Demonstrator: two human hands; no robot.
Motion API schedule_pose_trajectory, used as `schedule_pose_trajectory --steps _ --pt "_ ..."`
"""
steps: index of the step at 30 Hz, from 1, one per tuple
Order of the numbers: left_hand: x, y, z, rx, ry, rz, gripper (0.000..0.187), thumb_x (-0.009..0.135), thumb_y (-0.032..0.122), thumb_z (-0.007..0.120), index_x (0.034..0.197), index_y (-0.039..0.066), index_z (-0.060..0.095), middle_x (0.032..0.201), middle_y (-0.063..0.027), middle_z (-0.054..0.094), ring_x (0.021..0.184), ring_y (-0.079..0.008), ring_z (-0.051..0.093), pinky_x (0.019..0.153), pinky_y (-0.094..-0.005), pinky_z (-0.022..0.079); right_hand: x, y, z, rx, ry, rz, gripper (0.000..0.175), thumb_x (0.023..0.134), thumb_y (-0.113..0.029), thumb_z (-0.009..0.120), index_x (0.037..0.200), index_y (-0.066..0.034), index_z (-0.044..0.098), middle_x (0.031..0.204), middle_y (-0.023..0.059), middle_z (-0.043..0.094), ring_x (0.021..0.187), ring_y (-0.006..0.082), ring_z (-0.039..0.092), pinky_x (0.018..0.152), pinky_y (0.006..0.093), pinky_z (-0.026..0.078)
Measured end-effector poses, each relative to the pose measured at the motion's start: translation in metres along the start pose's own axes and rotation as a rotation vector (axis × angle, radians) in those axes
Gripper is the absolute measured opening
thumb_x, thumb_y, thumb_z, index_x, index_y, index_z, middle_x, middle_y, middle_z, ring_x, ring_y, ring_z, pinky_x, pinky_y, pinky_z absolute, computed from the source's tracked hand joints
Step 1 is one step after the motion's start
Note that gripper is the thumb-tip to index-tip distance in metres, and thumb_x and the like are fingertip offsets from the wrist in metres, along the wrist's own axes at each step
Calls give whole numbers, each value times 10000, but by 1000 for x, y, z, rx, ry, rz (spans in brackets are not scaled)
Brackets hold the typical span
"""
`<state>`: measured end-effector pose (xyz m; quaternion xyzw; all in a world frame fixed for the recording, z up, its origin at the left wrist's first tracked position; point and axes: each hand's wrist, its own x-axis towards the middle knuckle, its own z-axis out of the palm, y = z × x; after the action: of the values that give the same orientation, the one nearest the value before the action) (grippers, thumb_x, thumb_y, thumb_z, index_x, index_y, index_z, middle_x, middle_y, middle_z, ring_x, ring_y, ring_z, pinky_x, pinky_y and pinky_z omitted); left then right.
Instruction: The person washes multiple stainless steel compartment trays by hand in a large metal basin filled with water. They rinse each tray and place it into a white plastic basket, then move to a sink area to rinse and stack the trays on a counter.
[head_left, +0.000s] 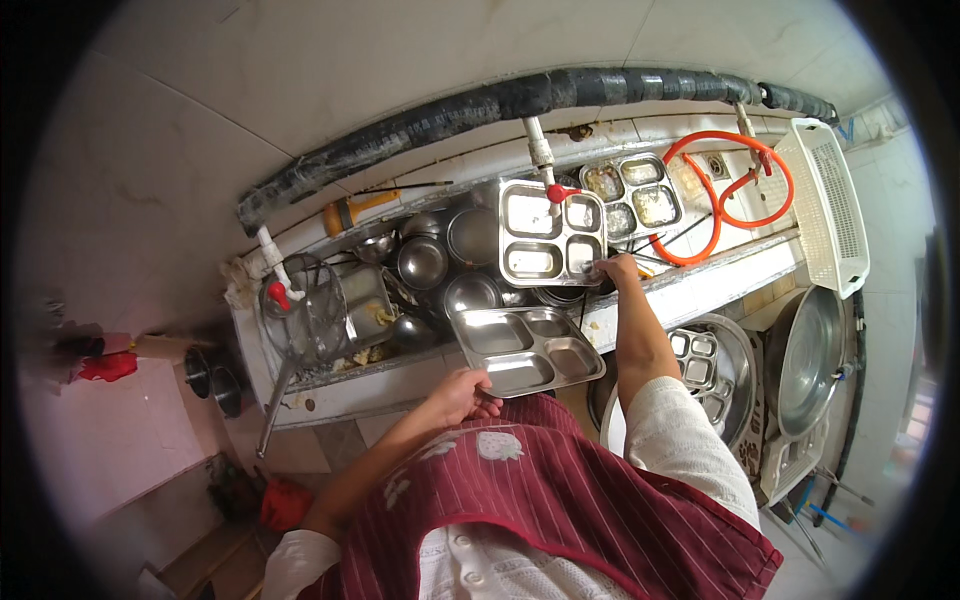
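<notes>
My left hand (466, 395) grips the near left corner of a stainless steel compartment tray (529, 352), held tilted over the sink's front edge. Farther in, my right hand (619, 271) has hold of the near right corner of a second compartment tray (553, 234), under a tap with a red handle (561, 193). This second tray looks wet and shiny. Behind and right of it lies another compartment tray (634, 196) with food scraps in its wells. Metal bowls (422, 262) fill the tiled trough sink (330, 405) below.
A wire strainer (304, 307) stands at the sink's left end. An orange hose (709, 135) loops by a white plastic basket (832, 202) on the right. Below the sink, a large metal basin (739, 352) holds more trays. Along the wall runs a black wrapped pipe (480, 105).
</notes>
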<state>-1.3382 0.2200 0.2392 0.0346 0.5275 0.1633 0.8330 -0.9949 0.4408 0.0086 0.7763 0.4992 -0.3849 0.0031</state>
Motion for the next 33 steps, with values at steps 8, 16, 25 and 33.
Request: schedule_pose_trajectory --steps 8,16,25,33 --pt "5 3 5 13 25 -18 205 782 181 465 879 0 472 773 -183 585 608 -246 595 530 -310 492 -58 -98 -17 387 -34 -426 389 760 -340 644 656 30 587 553 92 574 486 138 556 466 292 440" --pt "5 1 -3 -66 32 51 203 771 198 471 882 28 459 786 -175 586 618 -244 592 526 -314 496 -128 -93 -30 838 -293 -159 287 819 -206 562 765 76 574 664 136 621 510 176 607 442 248 489" --pt "1 12 18 -88 -146 109 346 752 193 417 999 -34 502 918 -208 613 754 -270 620 617 -325 495 -191 -106 -90 -80 776 -431 228 735 -246 542 684 -25 559 645 191 588 649 370 586 601 438 474" --pt "-6 18 33 -78 -41 76 447 736 158 368 1097 -82 477 930 -214 619 727 -235 602 576 -280 474 -224 149 -80 975 784 126 217 849 -197 551 860 17 519 736 87 580 504 145 550 380 252 433"
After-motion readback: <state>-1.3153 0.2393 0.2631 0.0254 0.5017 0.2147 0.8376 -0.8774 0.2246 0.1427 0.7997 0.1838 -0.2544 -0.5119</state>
